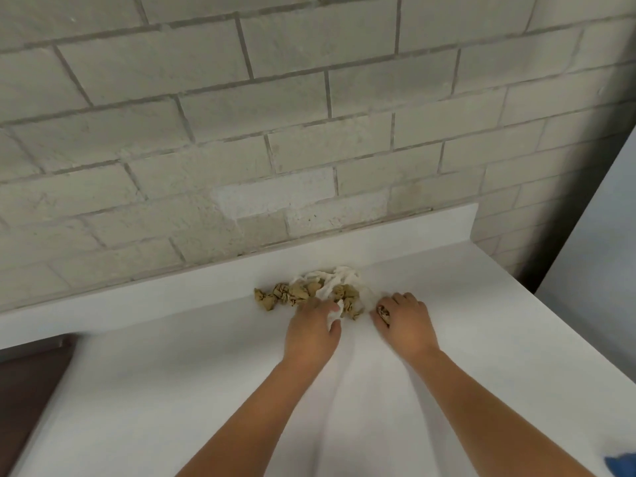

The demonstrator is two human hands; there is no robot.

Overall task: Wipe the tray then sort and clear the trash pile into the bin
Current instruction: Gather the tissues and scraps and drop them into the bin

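A trash pile of crumpled brown paper and white tissue lies on the white counter close to the back ledge. My left hand sits at the pile's near edge and pinches a scrap of white tissue between thumb and fingers. To the right of the pile, my right hand curls its fingers round a small brown paper wad. No bin is in view.
A grey brick wall rises behind the counter's raised back ledge. A dark brown tray-like edge shows at the far left. The counter's right edge drops off beside a pale panel. A blue thing peeks in bottom right.
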